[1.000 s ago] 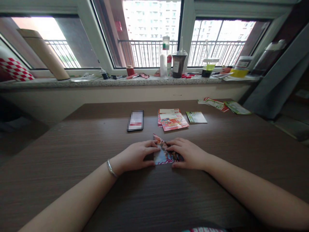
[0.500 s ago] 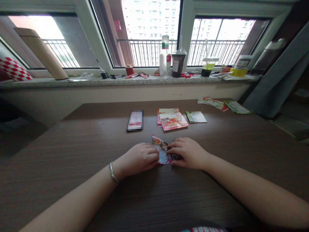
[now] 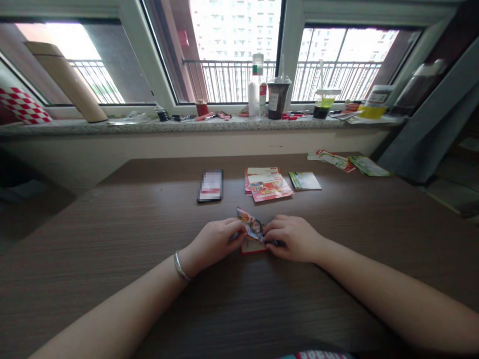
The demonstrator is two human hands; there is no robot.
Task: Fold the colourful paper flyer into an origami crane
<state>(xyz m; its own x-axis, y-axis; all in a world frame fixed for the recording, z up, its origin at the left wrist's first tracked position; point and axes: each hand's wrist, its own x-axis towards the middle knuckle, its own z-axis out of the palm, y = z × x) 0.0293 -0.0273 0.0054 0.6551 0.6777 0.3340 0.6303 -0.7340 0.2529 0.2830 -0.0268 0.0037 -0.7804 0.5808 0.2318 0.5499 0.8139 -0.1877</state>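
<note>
A colourful printed paper sheet (image 3: 253, 227), partly folded, is on the table between my hands. Its upper flap is raised and tilted, and a pale inner side with a red edge shows below. My left hand (image 3: 223, 238), with a silver bangle (image 3: 181, 267) on the wrist, pinches the sheet's left side. The fingers of my right hand (image 3: 294, 238) are closed on its right side, hiding that part. Beyond the sheet lie a stack of red printed leaflets (image 3: 271, 188), a green-and-white stack of paper (image 3: 305, 181) and a phone (image 3: 210, 186) with a blurred screen.
More leaflets (image 3: 368, 166) lie at the table's (image 3: 93, 239) far right corner. Behind the table, a stone windowsill (image 3: 130, 128) holds bottles (image 3: 254, 94), a dark drink cup (image 3: 277, 98), a yellow-lidded jar (image 3: 374, 102) and a tan cylinder (image 3: 67, 82). A grey curtain (image 3: 430, 114) hangs at right.
The sheet's lower left part has been lifted and folded up, so its pale inner side now shows. My left hand has turned slightly; my right hand stays at the right side.
</note>
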